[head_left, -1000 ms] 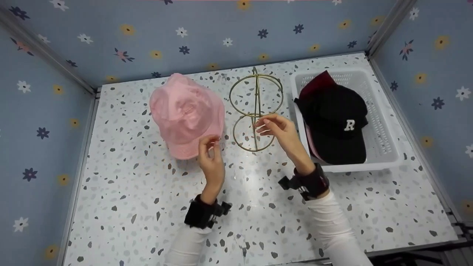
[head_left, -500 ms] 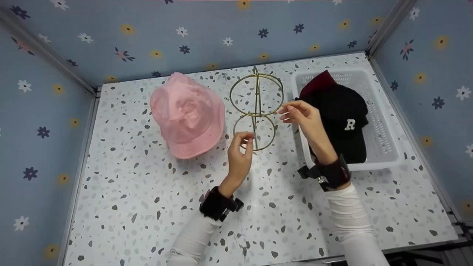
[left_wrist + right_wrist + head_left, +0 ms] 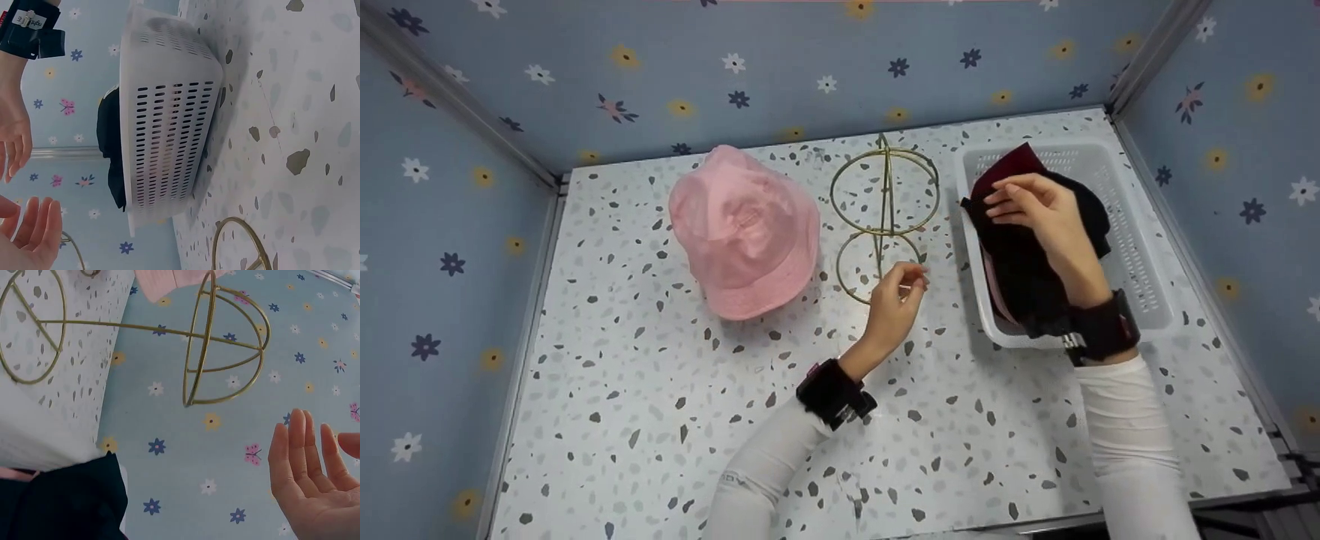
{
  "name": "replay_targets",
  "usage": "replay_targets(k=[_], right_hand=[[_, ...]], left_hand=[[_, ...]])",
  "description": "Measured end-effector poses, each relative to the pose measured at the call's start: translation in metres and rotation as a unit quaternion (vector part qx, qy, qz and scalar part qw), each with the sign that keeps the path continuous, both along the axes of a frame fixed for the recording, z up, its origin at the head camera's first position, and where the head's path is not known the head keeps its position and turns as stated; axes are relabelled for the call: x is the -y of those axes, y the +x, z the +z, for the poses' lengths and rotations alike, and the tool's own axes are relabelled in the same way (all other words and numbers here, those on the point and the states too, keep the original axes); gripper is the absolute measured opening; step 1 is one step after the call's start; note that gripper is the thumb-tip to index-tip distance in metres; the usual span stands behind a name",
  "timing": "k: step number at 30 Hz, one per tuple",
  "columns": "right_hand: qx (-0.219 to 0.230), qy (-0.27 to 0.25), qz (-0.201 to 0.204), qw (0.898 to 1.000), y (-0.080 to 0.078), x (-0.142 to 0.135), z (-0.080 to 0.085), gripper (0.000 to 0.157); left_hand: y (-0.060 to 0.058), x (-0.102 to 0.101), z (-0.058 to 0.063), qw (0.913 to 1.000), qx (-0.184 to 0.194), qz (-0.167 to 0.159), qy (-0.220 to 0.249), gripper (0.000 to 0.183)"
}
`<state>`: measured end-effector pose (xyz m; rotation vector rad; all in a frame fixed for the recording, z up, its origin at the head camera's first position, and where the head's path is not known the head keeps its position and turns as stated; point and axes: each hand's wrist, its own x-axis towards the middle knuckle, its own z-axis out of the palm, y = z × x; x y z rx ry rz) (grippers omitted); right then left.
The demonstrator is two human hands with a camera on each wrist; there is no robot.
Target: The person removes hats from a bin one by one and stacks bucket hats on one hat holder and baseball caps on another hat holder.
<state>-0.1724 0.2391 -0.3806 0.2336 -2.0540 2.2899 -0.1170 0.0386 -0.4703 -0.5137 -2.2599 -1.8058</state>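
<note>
My left hand (image 3: 896, 307) hovers at the lower ring of a gold wire hat stand (image 3: 888, 191), fingers loosely bent and holding nothing. My right hand (image 3: 1046, 217) is over the caps in the white plastic basket (image 3: 1166, 300), its fingers relaxed around nothing. Under it lies a black cap (image 3: 1012, 262), partly covered by hand and wrist, with a dark red cap (image 3: 1016, 166) sticking out behind. A pink edge (image 3: 997, 289) shows along the basket's left side. The right wrist view shows the right fingers (image 3: 298, 450) spread in the air, apart from the black fabric (image 3: 67, 500).
A pink bucket hat (image 3: 742, 225) sits on the left of the speckled white table (image 3: 660, 435), its brim toward the front. Flowered blue panels (image 3: 780, 67) enclose the table at the back and both sides.
Both hands have moved right: the left from the pink hat's brim to the wire stand's lower ring, the right from the stand to above the caps. Hat, stand and basket stay put.
</note>
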Motion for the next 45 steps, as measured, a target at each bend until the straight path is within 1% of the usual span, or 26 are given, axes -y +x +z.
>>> replay_targets(k=[2,3,5,6,9,11,12,13,14,15,17,19,22,24,25,27,28,29,31,34,37,38,39,42,45], right_hand=[[0.004,0.008,-0.005,1.000,-0.002,-0.009,0.003,0.027],[0.007,0.006,-0.004,1.000,-0.006,-0.016,-0.001,0.028],[0.012,0.006,-0.003,1.000,-0.018,-0.033,-0.013,0.029],[0.024,-0.004,0.006,1.000,-0.022,-0.040,-0.016,0.027],[0.022,0.003,0.002,1.000,-0.051,-0.073,-0.049,0.027],[0.020,0.022,-0.011,1.000,-0.069,-0.092,-0.069,0.028],[0.016,0.041,-0.017,0.999,-0.076,-0.101,-0.077,0.029],[0.007,0.073,-0.035,0.997,-0.086,-0.112,-0.089,0.034],[0.006,0.091,-0.041,0.995,-0.090,-0.118,-0.092,0.035],[0.009,0.110,-0.049,0.993,-0.092,-0.122,-0.092,0.035],[0.026,0.149,-0.066,0.986,-0.088,-0.122,-0.081,0.035],[0.034,0.191,-0.072,0.978,-0.078,-0.114,-0.060,0.033],[0.050,0.226,-0.084,0.969,-0.060,-0.096,-0.027,0.023],[0.049,0.245,-0.095,0.964,-0.053,-0.087,-0.012,0.018],[0.054,0.248,-0.103,0.962,-0.052,-0.086,-0.009,0.016],[0.058,0.258,-0.115,0.958,-0.052,-0.086,-0.007,0.016],[0.060,0.269,-0.120,0.954,-0.053,-0.087,-0.009,0.016],[0.061,0.283,-0.124,0.949,-0.055,-0.090,-0.011,0.018],[0.066,0.321,-0.122,0.937,-0.057,-0.094,-0.015,0.024],[0.083,0.379,-0.094,0.917,-0.061,-0.101,-0.021,0.041],[0.101,0.413,-0.056,0.903,-0.062,-0.107,-0.026,0.056],[0.107,0.419,-0.044,0.901,-0.062,-0.108,-0.028,0.060],[0.115,0.420,-0.034,0.900,-0.062,-0.110,-0.029,0.063],[0.135,0.422,-0.017,0.896,-0.061,-0.116,-0.033,0.069],[0.150,0.418,-0.005,0.896,-0.062,-0.121,-0.037,0.072]], left_hand=[[-0.002,-0.004,-0.002,0.9996,0.025,-0.010,0.007,0.014],[-0.003,-0.006,-0.003,0.9991,0.037,-0.016,0.013,0.014],[-0.006,-0.011,-0.005,0.9980,0.055,-0.021,0.022,0.014],[-0.007,-0.014,-0.007,0.9973,0.064,-0.024,0.026,0.015],[-0.010,-0.023,-0.010,0.9945,0.095,-0.030,0.033,0.015],[-0.011,-0.029,-0.012,0.9916,0.121,-0.032,0.033,0.016],[-0.012,-0.032,-0.014,0.9899,0.134,-0.033,0.034,0.017],[-0.012,-0.035,-0.015,0.9885,0.145,-0.032,0.031,0.018],[-0.012,-0.038,-0.016,0.9869,0.156,-0.031,0.027,0.019],[-0.012,-0.041,-0.018,0.9855,0.165,-0.030,0.025,0.020],[-0.012,-0.047,-0.021,0.9831,0.179,-0.030,0.020,0.021],[-0.011,-0.052,-0.023,0.9811,0.190,-0.030,0.016,0.023],[-0.010,-0.059,-0.027,0.9785,0.203,-0.030,0.018,0.026],[-0.009,-0.063,-0.029,0.9762,0.214,-0.031,0.021,0.030],[-0.008,-0.065,-0.030,0.9743,0.222,-0.032,0.024,0.032],[-0.007,-0.068,-0.032,0.9688,0.243,-0.037,0.035,0.035],[-0.006,-0.069,-0.032,0.9654,0.255,-0.040,0.040,0.036],[-0.005,-0.071,-0.032,0.9615,0.267,-0.043,0.047,0.037],[-0.004,-0.073,-0.032,0.9536,0.291,-0.051,0.059,0.039],[-0.002,-0.076,-0.031,0.9460,0.311,-0.062,0.067,0.042],[-0.001,-0.079,-0.032,0.9399,0.325,-0.068,0.079,0.044],[-0.001,-0.079,-0.033,0.9381,0.329,-0.068,0.083,0.044],[0.000,-0.080,-0.034,0.9342,0.337,-0.069,0.093,0.045],[0.001,-0.083,-0.036,0.9198,0.365,-0.070,0.126,0.045],[0.001,-0.085,-0.039,0.9067,0.387,-0.070,0.154,0.040]])
